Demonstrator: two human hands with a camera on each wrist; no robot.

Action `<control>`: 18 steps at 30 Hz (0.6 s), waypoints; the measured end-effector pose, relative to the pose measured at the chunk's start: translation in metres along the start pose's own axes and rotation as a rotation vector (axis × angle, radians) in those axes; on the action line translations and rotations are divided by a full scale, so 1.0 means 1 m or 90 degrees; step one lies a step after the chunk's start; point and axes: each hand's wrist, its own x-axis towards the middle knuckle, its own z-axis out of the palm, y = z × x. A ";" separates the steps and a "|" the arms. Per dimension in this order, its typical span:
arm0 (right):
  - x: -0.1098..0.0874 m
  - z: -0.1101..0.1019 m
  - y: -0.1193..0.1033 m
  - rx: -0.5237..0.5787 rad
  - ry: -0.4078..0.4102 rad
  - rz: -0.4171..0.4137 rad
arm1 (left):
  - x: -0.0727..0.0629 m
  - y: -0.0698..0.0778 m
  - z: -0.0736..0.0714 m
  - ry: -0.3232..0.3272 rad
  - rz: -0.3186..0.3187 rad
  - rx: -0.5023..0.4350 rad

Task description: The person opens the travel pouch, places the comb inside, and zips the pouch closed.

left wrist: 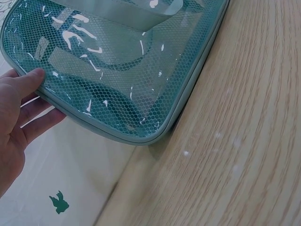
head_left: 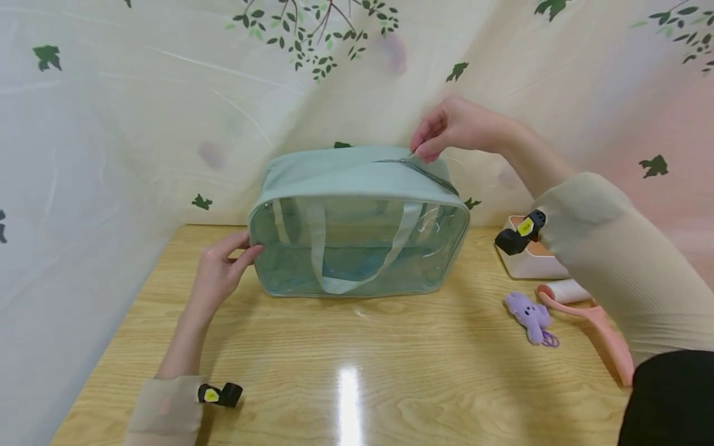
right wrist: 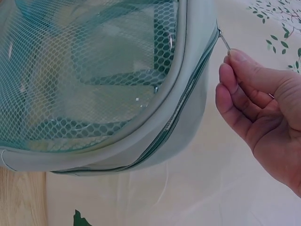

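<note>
A pale green bag (head_left: pixel 357 176) with a clear mesh-patterned front and a cloth handle (head_left: pixel 318 241) stands upright on the wooden table, near the curtain. At its left edge, my left hand (head_left: pixel 220 263) grips the side seam, thumb on the front and fingers behind, as the left wrist view shows. My right hand (head_left: pixel 454 127) is above the bag's top right, pinching the metal zipper pull (right wrist: pixel 225 43) between thumb and index finger. From there the dark zipper (right wrist: pixel 176 115) curves down the bag's right side; whether its edges are parted I cannot tell.
To the right lie a purple plush keychain (head_left: pixel 527 316), a pink handle (head_left: pixel 608 337) and a white roll (head_left: pixel 566 290). Behind them is a white box (head_left: pixel 527 266) with an orange inside, partly hidden by my right arm. A leaf-patterned curtain (head_left: pixel 167 124) hangs behind the table (head_left: pixel 279 371).
</note>
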 end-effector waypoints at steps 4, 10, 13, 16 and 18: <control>-0.004 -0.001 0.007 0.006 0.002 0.016 | 0.000 0.000 -0.001 0.000 0.001 -0.001; -0.010 -0.003 0.022 0.007 0.004 0.029 | 0.000 0.000 -0.001 0.000 0.000 0.002; -0.014 -0.004 0.030 0.006 0.006 0.038 | 0.000 0.000 -0.001 0.000 0.000 0.004; -0.018 -0.004 0.037 0.007 0.010 0.046 | 0.000 -0.001 0.000 0.001 0.000 0.006; -0.021 -0.004 0.042 0.006 0.014 0.050 | 0.000 -0.001 0.000 0.002 0.002 0.006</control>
